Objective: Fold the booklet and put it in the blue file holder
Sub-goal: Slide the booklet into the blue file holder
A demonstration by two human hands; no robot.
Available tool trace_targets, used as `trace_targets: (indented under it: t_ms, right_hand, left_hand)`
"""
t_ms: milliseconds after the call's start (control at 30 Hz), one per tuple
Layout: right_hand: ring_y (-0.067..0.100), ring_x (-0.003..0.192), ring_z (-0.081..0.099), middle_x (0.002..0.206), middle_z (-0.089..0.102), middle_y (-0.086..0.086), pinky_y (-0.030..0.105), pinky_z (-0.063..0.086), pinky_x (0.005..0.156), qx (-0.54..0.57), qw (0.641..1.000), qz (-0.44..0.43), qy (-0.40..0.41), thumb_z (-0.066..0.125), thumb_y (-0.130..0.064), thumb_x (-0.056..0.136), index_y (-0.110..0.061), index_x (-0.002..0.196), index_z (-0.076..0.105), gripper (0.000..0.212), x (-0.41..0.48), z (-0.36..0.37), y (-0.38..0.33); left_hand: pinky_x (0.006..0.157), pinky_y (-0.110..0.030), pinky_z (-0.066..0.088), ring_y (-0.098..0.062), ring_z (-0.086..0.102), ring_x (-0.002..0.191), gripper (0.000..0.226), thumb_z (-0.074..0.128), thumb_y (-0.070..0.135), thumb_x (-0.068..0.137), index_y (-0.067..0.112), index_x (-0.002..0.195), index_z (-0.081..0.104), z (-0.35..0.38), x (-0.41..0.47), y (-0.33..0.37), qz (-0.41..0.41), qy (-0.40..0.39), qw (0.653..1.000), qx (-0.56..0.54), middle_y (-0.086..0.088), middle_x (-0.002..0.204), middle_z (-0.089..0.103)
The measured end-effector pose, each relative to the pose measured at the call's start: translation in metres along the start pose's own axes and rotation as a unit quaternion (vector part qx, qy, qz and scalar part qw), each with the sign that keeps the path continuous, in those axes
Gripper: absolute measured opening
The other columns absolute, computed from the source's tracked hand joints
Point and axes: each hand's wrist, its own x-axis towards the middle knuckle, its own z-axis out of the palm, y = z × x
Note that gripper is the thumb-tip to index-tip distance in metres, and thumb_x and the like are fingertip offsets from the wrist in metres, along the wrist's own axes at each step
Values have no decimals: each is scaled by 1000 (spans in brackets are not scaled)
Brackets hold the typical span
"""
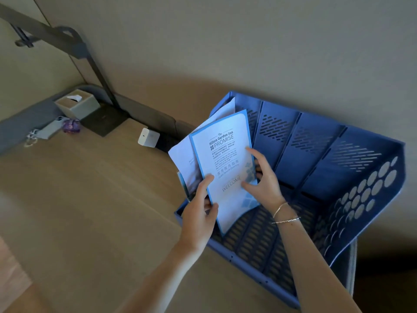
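With our left hand (198, 206) pinching the booklet (225, 168) and our right hand (262, 177) clasping its other edge, we hold it folded over the blue file holder (316, 159), ready, we judge, to lower it into the leftmost slot.

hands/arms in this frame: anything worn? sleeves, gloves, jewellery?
Both forearms are bare: no sleeves in view, no gloves. The right hand has two thin bracelets at the wrist, one plain and bangle-like, one finer and chain-like. The left hand and its wrist show nothing worn.
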Motion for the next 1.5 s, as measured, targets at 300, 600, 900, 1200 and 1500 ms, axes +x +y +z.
trace_targets:
  t_ms: [300,600,900,1200,1500]
  right_hand:
    - [5,118,50,136,50,-15,43,48,106,2,1000,-13,24,70,11,68,-43,143,42,97,6,13,11]
    - [2,133,45,144,44,-27,31,40,112,-13,999,-13,-29,65,7,74,-48,145,37,95,13,10,7]
    - [-14,123,42,141,48,-11,11,34,104,-20,999,7,-44,74,-4,77,-45,147,36,90,1,8,10]
    - [-1,122,45,136,46,-8,19,37,101,-29,998,25,-49,79,-13,75,-51,146,33,93,1,14,12]
    - [-7,116,42,133,46,-12,5,31,91,-41,998,34,-35,78,-14,77,-55,144,31,92,1,20,12]
  left_hand:
    - [73,-5,49,9,67,85,74,67,4,90,53,133,31,11,-2,-11,2,32,998,49,10,95,72]
    - [61,-5,42,3,55,59,71,65,2,90,45,137,33,12,2,-16,5,36,997,68,16,58,51]
    - [86,-16,52,-12,65,110,67,62,6,92,48,136,32,12,-4,-13,18,31,998,53,4,134,60]
    - [86,-27,55,-11,65,100,63,59,0,93,38,138,36,9,-3,-9,9,42,996,73,4,123,64]
    - [85,-26,55,-10,65,96,65,60,3,94,43,137,33,9,-3,-11,-2,31,996,80,4,120,63]
